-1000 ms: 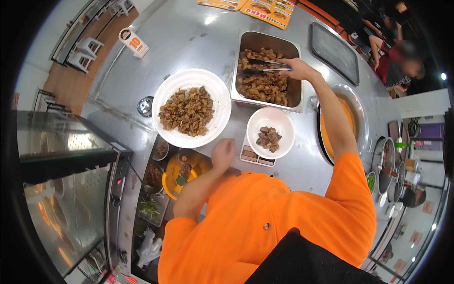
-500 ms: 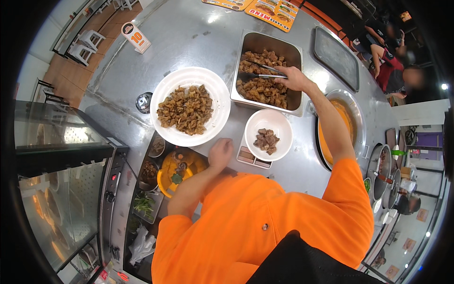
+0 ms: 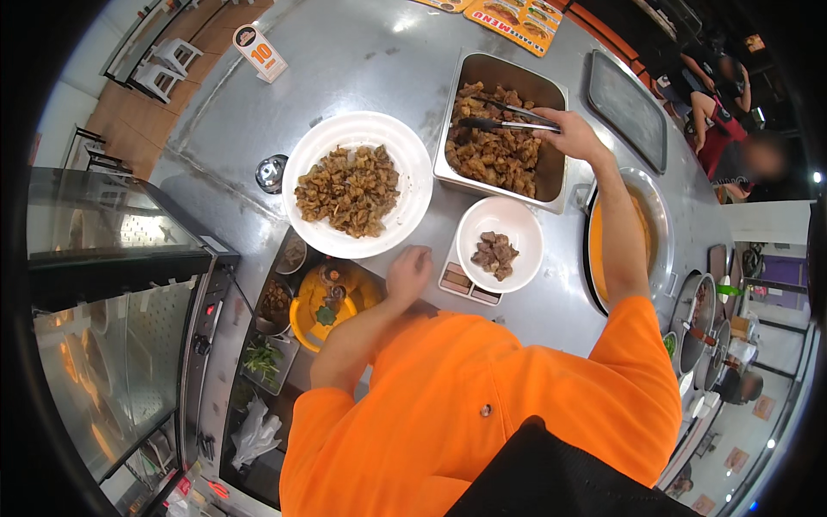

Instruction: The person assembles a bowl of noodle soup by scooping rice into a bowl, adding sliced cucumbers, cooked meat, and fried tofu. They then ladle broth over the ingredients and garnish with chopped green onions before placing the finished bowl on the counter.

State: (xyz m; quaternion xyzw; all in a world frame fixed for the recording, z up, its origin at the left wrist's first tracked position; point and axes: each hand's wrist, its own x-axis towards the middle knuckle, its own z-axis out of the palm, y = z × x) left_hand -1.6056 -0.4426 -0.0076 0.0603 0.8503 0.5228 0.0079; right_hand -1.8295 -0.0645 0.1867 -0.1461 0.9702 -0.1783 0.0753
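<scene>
Right hand (image 3: 575, 135) gripping tongs (image 3: 510, 125) in pan (image 3: 551, 164) of meat (image 3: 493, 162), left hand (image 3: 408, 276) loosely fisted, bowls (image 3: 415, 185) holding more

Brown floor (image 3: 129, 133) and white stools (image 3: 179, 54) beyond a grey metal worktop (image 3: 345, 82)
A white wall (image 3: 82, 69) stands at the far left — below it, a glass-sided cabinet (image 3: 112, 271) with an orange glow inside. The upper right is dark, with one small white light (image 3: 817, 177); lower right — a purple panel (image 3: 786, 269) and small pictures (image 3: 762, 407) along a pale wall (image 3: 749, 433).
</scene>
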